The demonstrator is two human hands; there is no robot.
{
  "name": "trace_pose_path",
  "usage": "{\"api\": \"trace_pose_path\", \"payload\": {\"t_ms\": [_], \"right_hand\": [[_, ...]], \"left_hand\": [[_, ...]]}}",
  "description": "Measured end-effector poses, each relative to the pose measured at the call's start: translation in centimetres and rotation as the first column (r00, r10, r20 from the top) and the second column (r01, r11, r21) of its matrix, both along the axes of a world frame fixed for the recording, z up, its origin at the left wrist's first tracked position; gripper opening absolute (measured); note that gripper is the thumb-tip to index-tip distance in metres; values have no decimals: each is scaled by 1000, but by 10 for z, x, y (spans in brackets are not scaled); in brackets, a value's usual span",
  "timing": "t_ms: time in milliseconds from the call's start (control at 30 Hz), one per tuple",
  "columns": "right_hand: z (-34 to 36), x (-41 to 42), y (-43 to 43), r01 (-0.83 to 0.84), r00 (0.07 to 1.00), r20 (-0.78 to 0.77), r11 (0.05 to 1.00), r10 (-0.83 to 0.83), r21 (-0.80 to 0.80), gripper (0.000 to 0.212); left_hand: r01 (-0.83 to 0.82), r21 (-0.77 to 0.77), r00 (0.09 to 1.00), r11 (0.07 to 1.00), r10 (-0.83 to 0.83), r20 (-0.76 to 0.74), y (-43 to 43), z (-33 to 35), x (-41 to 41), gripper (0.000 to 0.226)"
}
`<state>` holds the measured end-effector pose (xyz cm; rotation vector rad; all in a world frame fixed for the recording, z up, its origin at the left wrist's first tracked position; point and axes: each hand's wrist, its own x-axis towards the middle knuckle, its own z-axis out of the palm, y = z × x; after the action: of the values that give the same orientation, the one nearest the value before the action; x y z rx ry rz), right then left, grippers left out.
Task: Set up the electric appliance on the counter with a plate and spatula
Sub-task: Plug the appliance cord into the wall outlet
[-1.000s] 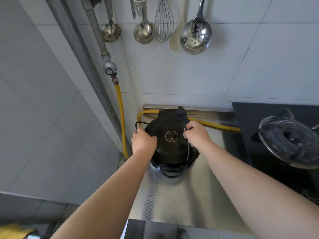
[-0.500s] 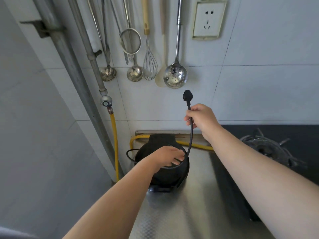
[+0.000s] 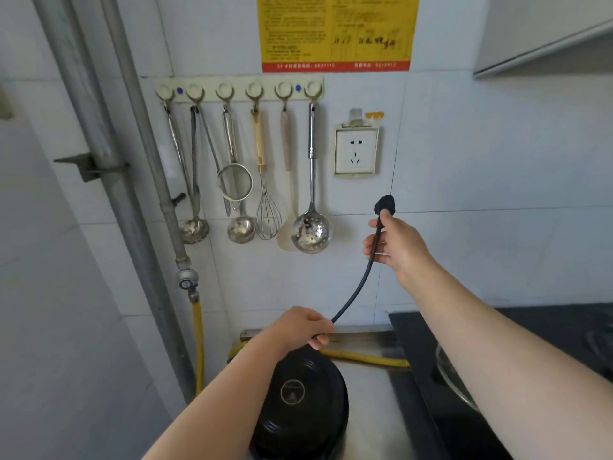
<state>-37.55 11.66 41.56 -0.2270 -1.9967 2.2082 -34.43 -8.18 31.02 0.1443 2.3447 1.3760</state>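
Cooker: the black cooker sits shut on the bench, by the far wall.
Right grip: pinches the cord just under the plug, plug up, I think to reach the socket.
Left grip: holds the cord lower, just above the cooker.
Room: bare wall up to the socket; a holey spoon hangs close on the left.

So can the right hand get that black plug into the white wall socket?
Probably yes: the right hand grips the black cord just behind the black plug, below the white wall socket; only bare tile lies between.
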Motion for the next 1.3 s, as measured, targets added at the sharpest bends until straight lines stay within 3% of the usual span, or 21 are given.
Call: {"api": "trace_pose_path", "payload": {"t_ms": [100,233,400,467,533,667,900,1300], "right_hand": [[12,-9,2,0,1000,-17,1000,0,-20,41],[29,-28,-1,14,999,-37,1000,-13,9,37],[44,-54,-3,37,996,-81,994,-28,101,25],[49,-64,-1,29,994,-109,991,-15,129,23],[52,-74,1,22,993,-121,989,-4,146,24],[54,-96,2,-6,993,-113,987,25,163,25],[54,-124,-4,-36,989,-134,986,59,164,21],[43,-145,-1,4,987,-162,988,21,156,19]], "left_hand": [[-7,-30,999,1000,6,-41,0,10,-11,10],[-60,-58,996,997,56,-75,1,21,-26,23],[-150,-76,971,986,132,-198,3,25,-46,2],[-155,-111,964,982,126,-233,3,23,-54,9],[-164,-133,961,977,128,-244,2,22,-61,15],[-167,-168,959,972,120,-258,4,20,-77,6],[-204,-186,947,961,146,-285,11,20,-102,18],[-233,-194,942,953,171,-290,19,13,-122,19]]}}
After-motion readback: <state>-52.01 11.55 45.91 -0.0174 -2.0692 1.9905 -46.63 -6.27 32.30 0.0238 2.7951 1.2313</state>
